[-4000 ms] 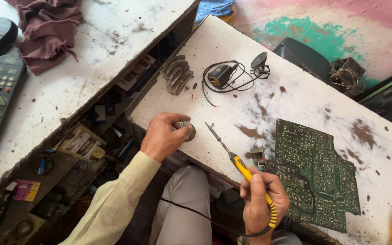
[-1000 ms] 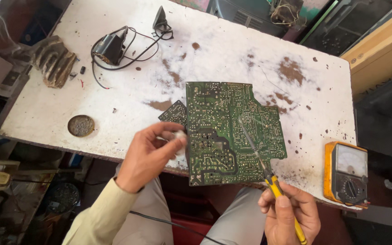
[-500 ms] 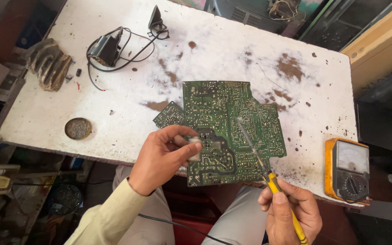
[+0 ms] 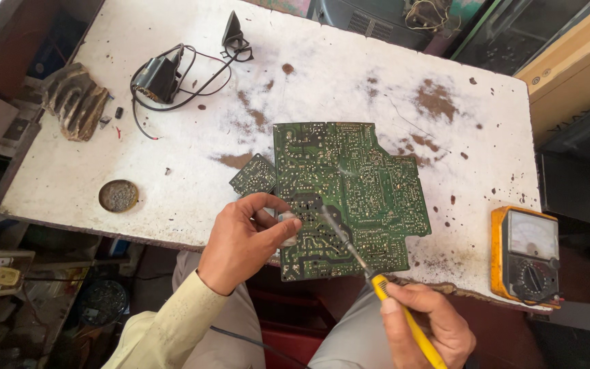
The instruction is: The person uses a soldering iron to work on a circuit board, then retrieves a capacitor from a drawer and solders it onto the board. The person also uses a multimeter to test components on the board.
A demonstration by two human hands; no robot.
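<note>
At the far left of the white, stained bench (image 4: 349, 75) lies a ribbed, dirty metal part (image 4: 74, 99), and nearer the front edge sits a small round tin (image 4: 118, 195). Behind them, toward the back, a black adapter with coiled wires (image 4: 162, 76) rests on the bench top.

The left hand (image 4: 244, 240) comes in from below, its pale yellow-green sleeve (image 4: 165, 331) trailing toward the lower left. Its fingers are curled together, thumb and forefinger pinching a small pale piece (image 4: 287, 229) that I cannot identify, held right at the left edge of the green circuit board (image 4: 356, 191). The board lies flat, solder side up, just to the right of this hand and partly overhanging the bench's front edge; a smaller green board piece (image 4: 255, 175) touches its upper left side, just above the hand.

The right hand (image 4: 431, 328) is below and to the right of the board, closed around the yellow handle of a soldering iron (image 4: 377, 280). The iron slants up and left, its dark tip over the board's lower left area, close beside the left hand's fingertips.

Further right, near the bench's front corner, stands an orange-cased analogue multimeter (image 4: 526, 256), well apart from the board.
</note>
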